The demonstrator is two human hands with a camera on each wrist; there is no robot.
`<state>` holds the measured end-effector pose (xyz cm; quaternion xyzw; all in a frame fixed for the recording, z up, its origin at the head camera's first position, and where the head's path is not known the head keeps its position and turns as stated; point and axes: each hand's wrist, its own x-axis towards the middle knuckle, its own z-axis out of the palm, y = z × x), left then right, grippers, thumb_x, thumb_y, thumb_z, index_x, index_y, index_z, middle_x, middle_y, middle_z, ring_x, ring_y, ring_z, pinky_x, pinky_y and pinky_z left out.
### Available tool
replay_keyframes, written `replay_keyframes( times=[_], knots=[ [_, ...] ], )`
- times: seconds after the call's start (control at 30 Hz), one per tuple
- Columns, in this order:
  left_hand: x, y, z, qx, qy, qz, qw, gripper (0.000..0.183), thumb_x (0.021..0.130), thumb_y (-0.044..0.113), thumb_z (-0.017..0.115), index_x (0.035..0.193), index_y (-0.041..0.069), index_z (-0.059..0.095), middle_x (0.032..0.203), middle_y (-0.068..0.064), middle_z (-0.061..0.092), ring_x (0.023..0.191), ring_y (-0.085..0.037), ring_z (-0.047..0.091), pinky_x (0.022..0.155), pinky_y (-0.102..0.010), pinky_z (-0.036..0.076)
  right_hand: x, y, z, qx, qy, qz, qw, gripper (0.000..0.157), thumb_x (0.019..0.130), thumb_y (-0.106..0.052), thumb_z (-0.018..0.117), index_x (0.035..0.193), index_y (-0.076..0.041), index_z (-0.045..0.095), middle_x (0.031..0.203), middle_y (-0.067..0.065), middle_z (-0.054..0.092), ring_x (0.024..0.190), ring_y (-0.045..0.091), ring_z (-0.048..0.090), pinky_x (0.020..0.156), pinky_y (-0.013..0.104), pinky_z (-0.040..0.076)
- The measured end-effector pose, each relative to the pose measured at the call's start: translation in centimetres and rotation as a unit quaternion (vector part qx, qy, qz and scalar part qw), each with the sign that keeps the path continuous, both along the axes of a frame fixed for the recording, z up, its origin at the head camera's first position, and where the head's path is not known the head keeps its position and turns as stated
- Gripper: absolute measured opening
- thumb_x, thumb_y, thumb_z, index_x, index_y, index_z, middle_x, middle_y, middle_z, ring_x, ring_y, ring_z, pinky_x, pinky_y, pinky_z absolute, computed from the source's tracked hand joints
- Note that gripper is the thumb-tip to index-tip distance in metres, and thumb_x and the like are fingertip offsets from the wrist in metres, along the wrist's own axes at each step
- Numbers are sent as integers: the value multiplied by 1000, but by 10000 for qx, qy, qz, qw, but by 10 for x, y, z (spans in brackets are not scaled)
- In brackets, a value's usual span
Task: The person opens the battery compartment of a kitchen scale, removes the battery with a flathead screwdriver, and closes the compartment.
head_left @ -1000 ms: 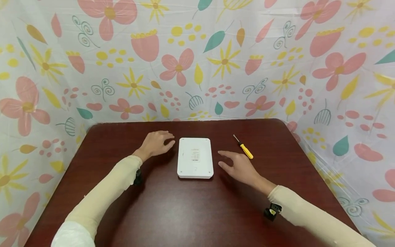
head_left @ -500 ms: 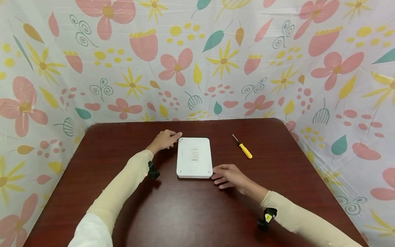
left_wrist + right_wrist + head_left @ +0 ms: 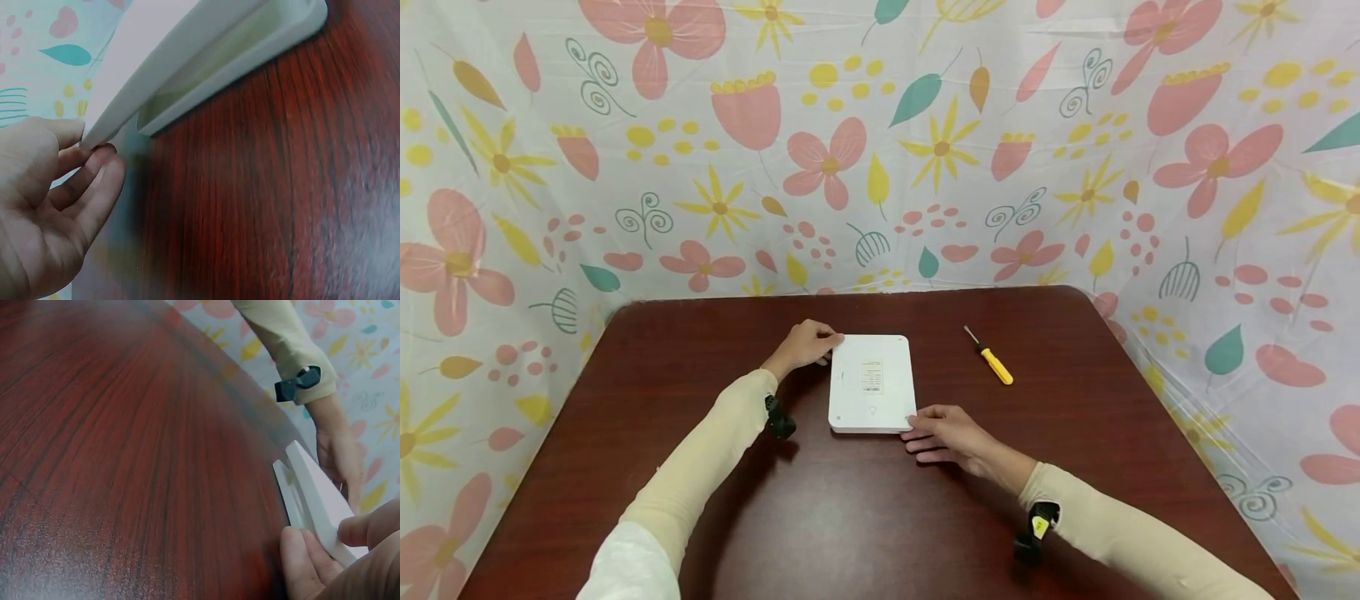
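A white flat panel (image 3: 871,383) with a printed label and screws at its corners lies on the table. In the left wrist view it is the raised upper cover, with a gap over a shallow white lower shell (image 3: 234,74). My left hand (image 3: 807,343) pinches the cover's far left corner between thumb and fingers. At the near right corner, my right hand (image 3: 951,437) has its thumb on the cover's top and its fingers at the side. The right wrist view shows the same narrow gap between cover and shell. The shell's inside is mostly hidden.
A screwdriver (image 3: 997,365) with a yellow handle lies to the right of the panel. The dark red wooden table (image 3: 820,517) backs onto a flowered curtain (image 3: 880,150). Both wrists wear black cameras.
Both hands have come onto the white panel. The left moved right to its far left corner; the right came down and left to its near right corner. The screwdriver stays put.
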<state>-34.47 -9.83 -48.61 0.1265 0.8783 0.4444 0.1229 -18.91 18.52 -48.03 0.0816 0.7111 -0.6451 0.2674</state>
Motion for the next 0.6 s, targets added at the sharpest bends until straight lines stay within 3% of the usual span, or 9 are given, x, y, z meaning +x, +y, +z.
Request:
replay_keyframes(
  times=[0.2,0.6],
  knots=[
    [3,1,-4,699,-324,201,9968,33,105,26,62,120,-2,72,117,-19,71,92,-25,75,81,-37,63,-2,-2,-5,-93,-35,-169,9998,39,103,-20,64,129,8,54,110,20,74,92,23,74,78,38,64],
    [14,-6,-7,1656,-377,432,9845,34,103,19,65,122,-8,70,124,-25,67,105,-33,71,83,-37,63,-7,9,5,61,33,-332,9994,38,102,-19,65,128,7,57,105,18,75,86,21,73,73,33,64]
  ],
)
